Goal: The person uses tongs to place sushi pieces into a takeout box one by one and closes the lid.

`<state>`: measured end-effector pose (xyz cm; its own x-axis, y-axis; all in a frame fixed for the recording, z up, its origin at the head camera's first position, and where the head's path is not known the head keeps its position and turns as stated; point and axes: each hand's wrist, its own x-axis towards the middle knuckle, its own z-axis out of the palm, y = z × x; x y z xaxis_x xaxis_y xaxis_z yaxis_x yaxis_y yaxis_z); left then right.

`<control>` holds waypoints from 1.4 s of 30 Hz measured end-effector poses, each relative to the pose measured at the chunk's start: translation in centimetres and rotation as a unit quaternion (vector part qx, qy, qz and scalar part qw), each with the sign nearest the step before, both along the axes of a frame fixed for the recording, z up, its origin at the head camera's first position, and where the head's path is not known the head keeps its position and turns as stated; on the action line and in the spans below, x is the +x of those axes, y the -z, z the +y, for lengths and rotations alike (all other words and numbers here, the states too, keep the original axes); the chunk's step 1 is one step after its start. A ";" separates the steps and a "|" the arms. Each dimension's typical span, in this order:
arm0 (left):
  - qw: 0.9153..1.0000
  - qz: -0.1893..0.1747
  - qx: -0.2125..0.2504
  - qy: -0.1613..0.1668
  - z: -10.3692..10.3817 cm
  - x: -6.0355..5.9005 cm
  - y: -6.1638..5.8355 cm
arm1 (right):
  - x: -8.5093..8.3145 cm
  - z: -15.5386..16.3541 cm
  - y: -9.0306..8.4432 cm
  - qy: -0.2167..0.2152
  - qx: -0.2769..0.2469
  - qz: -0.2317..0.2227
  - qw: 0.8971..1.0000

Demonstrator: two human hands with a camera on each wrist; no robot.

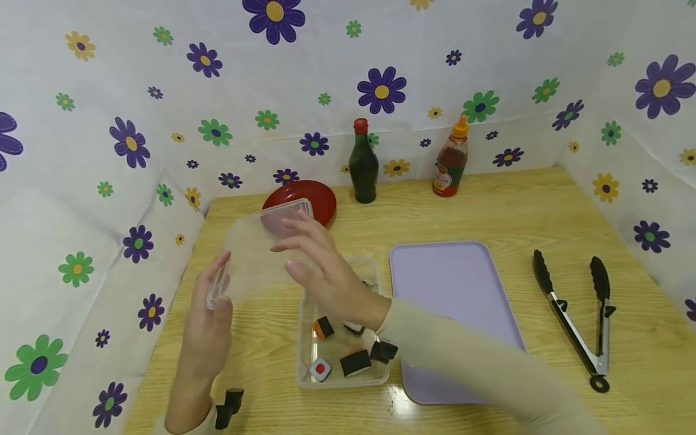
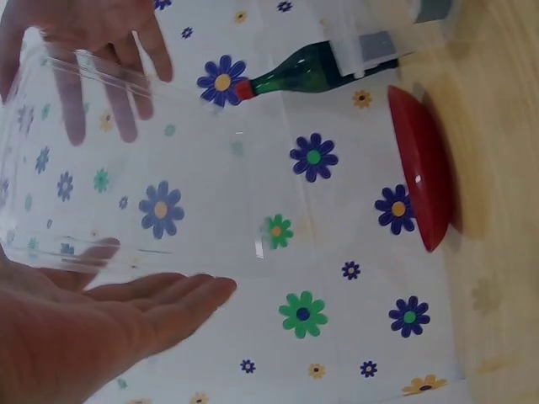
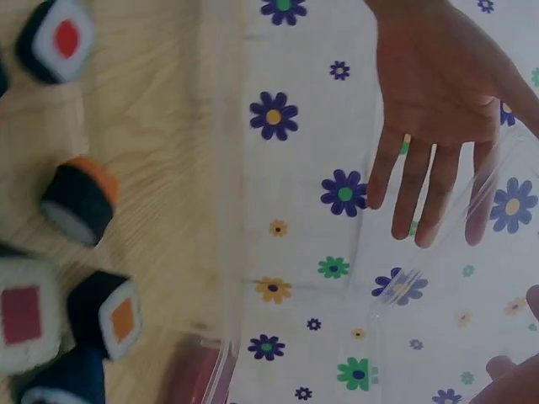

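A clear rectangular plastic lid [image 1: 250, 257] is in the air, tilted and blurred, between my two hands. Its near left edge lies against my left hand [image 1: 206, 338], between the thumb and straight fingers. My right hand [image 1: 328, 275] is at the other side; in the left wrist view its extended fingers [image 2: 122, 114] show through the plastic. Below the right hand stands a clear box [image 1: 344, 384] of toy sushi pieces, among them a black-wrapped piece [image 1: 355, 363] and a white one with a red centre [image 1: 320, 369]. Hand and forearm cover part of the box.
A lilac tray [image 1: 446, 278] lies right of the box, partly under my right sleeve. Spread tongs [image 1: 576, 338] lie farther right. At the back are a red plate [image 1: 324, 202], a dark green bottle [image 1: 364, 166] and a red sauce bottle [image 1: 451, 163]. Flowered cloth surrounds the table.
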<state>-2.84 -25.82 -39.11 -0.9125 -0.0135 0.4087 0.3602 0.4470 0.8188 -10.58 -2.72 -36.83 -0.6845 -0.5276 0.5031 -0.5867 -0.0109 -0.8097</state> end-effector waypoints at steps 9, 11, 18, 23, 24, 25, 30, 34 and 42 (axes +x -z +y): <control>0.986 -0.006 -0.158 0.056 1.8 -0.3 2.3 | 0.9 5.5 2.6 0.014 0.094 0.125 0.988; 0.979 -0.002 -0.193 0.060 2.4 -0.1 2.9 | 1.3 6.6 3.3 0.014 0.114 0.130 0.985; 0.958 -0.013 -0.278 0.069 4.4 1.8 4.5 | 3.5 9.2 5.5 0.006 0.151 0.118 0.981; 0.952 -0.012 -0.297 0.080 5.2 3.1 5.2 | 5.2 10.4 7.0 0.008 0.178 0.104 0.979; 0.951 -0.013 -0.298 0.081 5.3 3.3 5.3 | 5.5 10.5 7.2 0.009 0.182 0.102 0.978; 0.950 -0.014 -0.299 0.082 5.4 3.5 5.4 | 5.8 10.7 7.5 0.009 0.183 0.103 0.978; 0.949 -0.023 -0.304 0.079 6.0 4.2 6.0 | 6.8 11.4 8.6 0.002 0.186 0.101 0.977; 0.948 -0.034 -0.311 0.062 6.3 4.6 6.3 | 7.2 11.7 9.3 -0.012 0.218 0.088 0.972; 0.936 0.021 -0.346 0.056 6.5 4.6 7.2 | 7.9 11.8 10.3 0.017 0.280 0.174 0.944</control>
<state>1.79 -19.29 -46.29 -0.8755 0.3621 0.3201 0.4614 0.8234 0.3305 -2.64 9.08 -47.12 -0.5507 -0.7582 0.3491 -0.8105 0.3858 -0.4407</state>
